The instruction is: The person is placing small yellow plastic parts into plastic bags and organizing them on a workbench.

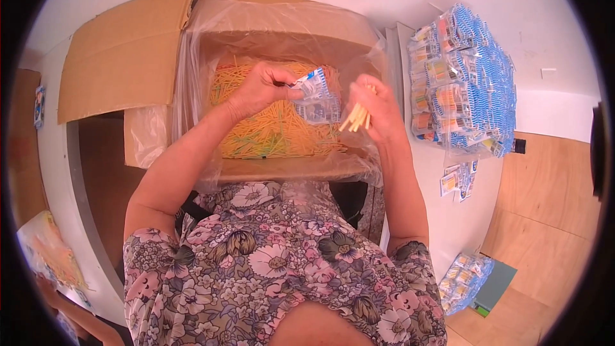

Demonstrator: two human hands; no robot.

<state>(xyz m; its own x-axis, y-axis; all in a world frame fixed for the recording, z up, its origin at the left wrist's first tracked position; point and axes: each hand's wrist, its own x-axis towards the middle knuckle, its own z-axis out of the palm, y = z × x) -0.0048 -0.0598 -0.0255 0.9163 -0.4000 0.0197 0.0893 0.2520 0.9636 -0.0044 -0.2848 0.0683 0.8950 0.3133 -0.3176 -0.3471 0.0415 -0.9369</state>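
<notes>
My left hand (261, 91) pinches the edge of a small clear plastic bag (319, 107) with a blue-and-white striped end. The bag looks empty and hangs over the box. Just to its right, my right hand (383, 107) is closed around a bunch of thin pale-yellow sticks (356, 119), their ends pointing down and left. Below both hands is a large cardboard box (275, 168) lined with clear plastic film. Inside it lies a loose heap of similar thin sticks (275, 131), mostly yellow and orange with some green.
Filled blue-edged packets (458, 83) are stacked to the right of the box, with a few loose packets (458, 181) nearer. Another bag of packets (464, 282) lies lower right. A cardboard flap (122, 57) spreads left. At lower left, another person's arm (90, 323) is near a plastic bag (51, 247).
</notes>
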